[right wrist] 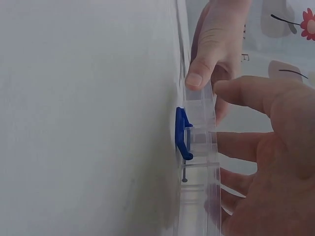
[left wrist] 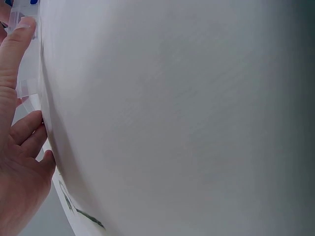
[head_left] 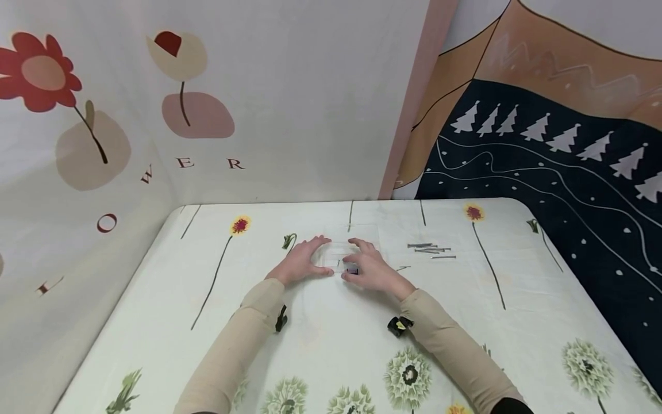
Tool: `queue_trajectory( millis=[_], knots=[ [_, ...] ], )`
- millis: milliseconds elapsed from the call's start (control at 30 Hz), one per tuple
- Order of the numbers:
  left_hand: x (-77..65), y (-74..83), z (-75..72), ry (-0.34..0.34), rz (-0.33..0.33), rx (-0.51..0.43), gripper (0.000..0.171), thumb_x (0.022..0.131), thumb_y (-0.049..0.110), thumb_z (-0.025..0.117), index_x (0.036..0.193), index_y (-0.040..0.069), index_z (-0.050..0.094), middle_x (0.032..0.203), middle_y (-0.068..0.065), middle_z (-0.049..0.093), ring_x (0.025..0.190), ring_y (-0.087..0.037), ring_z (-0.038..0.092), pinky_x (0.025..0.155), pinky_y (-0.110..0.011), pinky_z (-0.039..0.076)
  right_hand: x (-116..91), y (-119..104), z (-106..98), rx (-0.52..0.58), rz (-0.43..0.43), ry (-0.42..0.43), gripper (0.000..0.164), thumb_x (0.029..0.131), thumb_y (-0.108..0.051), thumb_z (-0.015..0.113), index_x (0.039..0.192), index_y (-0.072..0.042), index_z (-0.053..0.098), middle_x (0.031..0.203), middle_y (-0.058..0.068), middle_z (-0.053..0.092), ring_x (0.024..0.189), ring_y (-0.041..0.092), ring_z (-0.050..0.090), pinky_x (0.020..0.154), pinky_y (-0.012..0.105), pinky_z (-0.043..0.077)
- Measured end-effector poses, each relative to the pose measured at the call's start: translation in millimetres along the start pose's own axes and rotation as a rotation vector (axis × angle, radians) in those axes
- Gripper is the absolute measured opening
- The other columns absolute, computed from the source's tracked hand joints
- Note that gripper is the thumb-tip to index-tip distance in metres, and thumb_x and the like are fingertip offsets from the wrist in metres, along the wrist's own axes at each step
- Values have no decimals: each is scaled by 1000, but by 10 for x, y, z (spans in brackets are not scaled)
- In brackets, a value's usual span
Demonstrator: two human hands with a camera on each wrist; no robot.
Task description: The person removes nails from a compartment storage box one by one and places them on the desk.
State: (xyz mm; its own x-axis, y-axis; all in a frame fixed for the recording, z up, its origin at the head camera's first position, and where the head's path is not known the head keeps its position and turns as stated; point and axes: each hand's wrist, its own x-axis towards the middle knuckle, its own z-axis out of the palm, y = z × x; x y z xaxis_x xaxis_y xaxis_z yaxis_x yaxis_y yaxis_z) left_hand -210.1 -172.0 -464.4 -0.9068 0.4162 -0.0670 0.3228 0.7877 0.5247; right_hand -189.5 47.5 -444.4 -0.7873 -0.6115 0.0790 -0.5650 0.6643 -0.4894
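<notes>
A clear plastic box [head_left: 366, 232] with a blue latch [right wrist: 180, 132] on its front stands on the table between my hands. My left hand [head_left: 302, 261] holds the box's left side, its thumb [left wrist: 15, 46] at the front corner and its fingers spread toward the back. Over the right part of the box, my right hand [head_left: 374, 270] reaches with loosely bent fingers, its fingertips close at the top. In the right wrist view, a thin nail [right wrist: 184, 172] shows by the latch. The right hand partly covers the box in the head view.
Several loose metal nails [head_left: 433, 249] lie to the right of the box, and another nail [head_left: 404, 268] is close beside my right hand. A white flower-printed cloth [head_left: 320, 333] covers the table. Printed fabric [head_left: 310, 115] hangs behind its far edge.
</notes>
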Motion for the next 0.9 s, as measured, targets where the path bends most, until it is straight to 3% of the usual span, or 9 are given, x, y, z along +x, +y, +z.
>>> queue_trajectory(
  millis=[367, 567, 900],
  knots=[
    [-15, 8, -30, 3, -8, -3, 83, 66, 53, 70, 135, 18, 38, 142, -10, 29, 128, -30, 27, 102, -47, 23, 28, -24, 6, -5, -6, -36, 37, 79, -35, 64, 108, -12, 64, 142, 15, 23, 124, 32, 23, 89, 47, 29],
    [-8, -5, -18, 13, 15, -8, 83, 66, 53, 70, 134, 16, 39, 141, -12, 30, 125, -33, 30, 99, -49, 27, 38, 5, 35, -41, -36, -83, 41, 78, -38, 64, 115, -23, 60, 143, 17, 17, 126, 33, 20, 89, 49, 28],
    [-19, -30, -35, -53, -21, -32, 82, 68, 55, 68, 137, 24, 34, 145, -5, 23, 130, -28, 20, 103, -50, 17, 80, -16, 56, -15, -49, -71, 41, 78, -37, 63, 117, -25, 58, 142, 12, 20, 127, 30, 17, 88, 49, 26]
  ],
)
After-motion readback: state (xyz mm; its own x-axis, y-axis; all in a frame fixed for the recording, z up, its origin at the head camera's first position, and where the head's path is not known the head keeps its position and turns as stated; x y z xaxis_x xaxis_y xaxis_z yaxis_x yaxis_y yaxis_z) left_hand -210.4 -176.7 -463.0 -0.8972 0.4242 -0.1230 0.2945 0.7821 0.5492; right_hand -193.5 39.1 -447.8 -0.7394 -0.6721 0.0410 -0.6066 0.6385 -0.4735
